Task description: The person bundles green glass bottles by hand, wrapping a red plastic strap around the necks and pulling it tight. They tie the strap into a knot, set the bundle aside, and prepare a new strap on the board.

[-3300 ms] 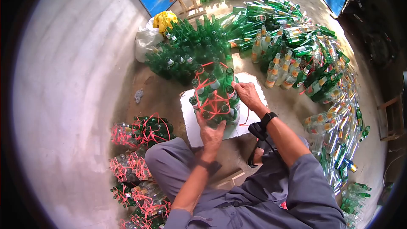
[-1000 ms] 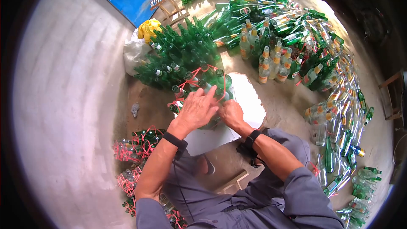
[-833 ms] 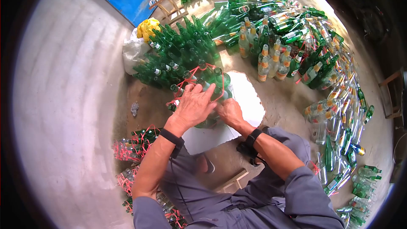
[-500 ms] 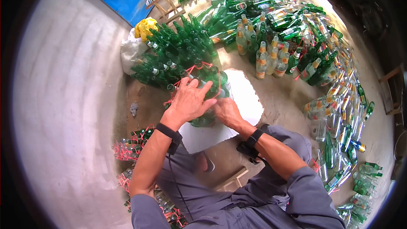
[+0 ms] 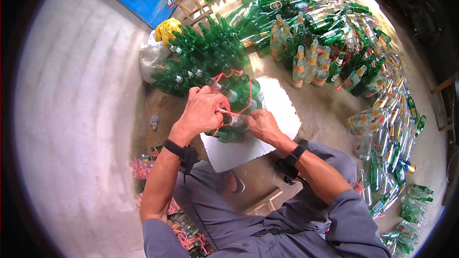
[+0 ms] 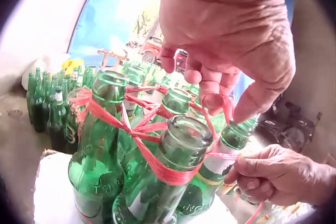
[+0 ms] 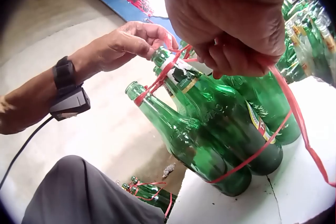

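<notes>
- The bundle of green bottles point(image 5: 235, 111) stands upright on the white slab point(image 5: 282, 110), on its far part close to the left edge. The necks are pulled together and the bottles touch.
- The red string point(image 6: 142, 132) crosses between the necks, winds round them just under the rims, and runs lower round the bottle bodies.
- The left hand point(image 5: 201, 112) is over the bottle tops. Its fingers point(image 6: 210, 85) are curled, and finger and thumb pinch a loop of the red string.
- The right hand point(image 5: 263, 125) is low at the bundle's near right side. Its fingers are closed into a fist round the red string, and a loose end trails onto the slab.
- Each wrist carries a black strap point(image 5: 179, 150).
- A dense group of standing green bottles point(image 5: 205, 52) is just beyond the slab's far edge.
- Yellow-labelled bottles point(image 5: 306, 67) stand off its far right corner.
- Further right, lying bottles point(image 5: 382, 110) curve across the floor.
- Tied bundles point(image 5: 143, 167) lie well to the left, by the person's knee.
- At the far left are a white sack point(image 5: 150, 57) and a yellow cloth point(image 5: 167, 28).
</notes>
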Motion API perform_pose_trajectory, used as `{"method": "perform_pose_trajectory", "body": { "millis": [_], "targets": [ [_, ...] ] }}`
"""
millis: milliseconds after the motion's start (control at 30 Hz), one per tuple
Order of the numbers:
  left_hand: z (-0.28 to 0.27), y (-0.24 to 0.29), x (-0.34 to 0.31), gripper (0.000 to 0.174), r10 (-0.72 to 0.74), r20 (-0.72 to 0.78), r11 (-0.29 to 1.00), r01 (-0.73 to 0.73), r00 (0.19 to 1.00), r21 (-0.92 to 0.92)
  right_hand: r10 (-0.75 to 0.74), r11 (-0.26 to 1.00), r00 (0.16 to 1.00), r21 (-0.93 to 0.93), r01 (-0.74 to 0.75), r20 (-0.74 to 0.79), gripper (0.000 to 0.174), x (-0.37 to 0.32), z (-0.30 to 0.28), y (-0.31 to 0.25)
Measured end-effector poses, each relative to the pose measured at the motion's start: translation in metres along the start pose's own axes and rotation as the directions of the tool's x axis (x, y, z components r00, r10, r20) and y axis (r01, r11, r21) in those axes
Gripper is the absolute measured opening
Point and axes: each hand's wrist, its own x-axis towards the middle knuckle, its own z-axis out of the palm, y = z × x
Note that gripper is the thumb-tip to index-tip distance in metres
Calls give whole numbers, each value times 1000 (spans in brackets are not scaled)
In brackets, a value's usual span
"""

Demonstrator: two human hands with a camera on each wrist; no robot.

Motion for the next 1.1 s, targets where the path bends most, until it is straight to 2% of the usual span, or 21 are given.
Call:
{"method": "perform_pose_trajectory", "body": {
  "millis": [233,300,633,700,833,1000,1100],
  "targets": [
    [7,-3,4,17,-31,-84,997,36,996,62,-5,1000,998,-4,5,59,42,-7,-9,-13],
    [9,-6,5,11,-99,-62,993,102,993,63,0,1000,999,-17,0,48,39,-9,-9,-17],
    [8,-16,9,5,-83,-125,992,94,989,80,-36,999,999,-4,36,33,36,-10,-6,-18],
    [11,-17,14,5,-52,-170,998,57,984,24,-45,999,999,-12,45,-1,36,-9,-3,-15],
    [13,-22,21,4,-52,-158,998,54,986,12,-39,998,999,46,39,-8,34,-11,-1,-19],
    [20,-38,27,9,-104,-139,973,72,985,-219,-42,996,999,84,43,-16,29,-10,2,-21],
    [23,-39,31,12,-137,-134,957,96,982,-273,-12,991,1000,130,14,-21,29,-10,2,-26]
  ]
}}
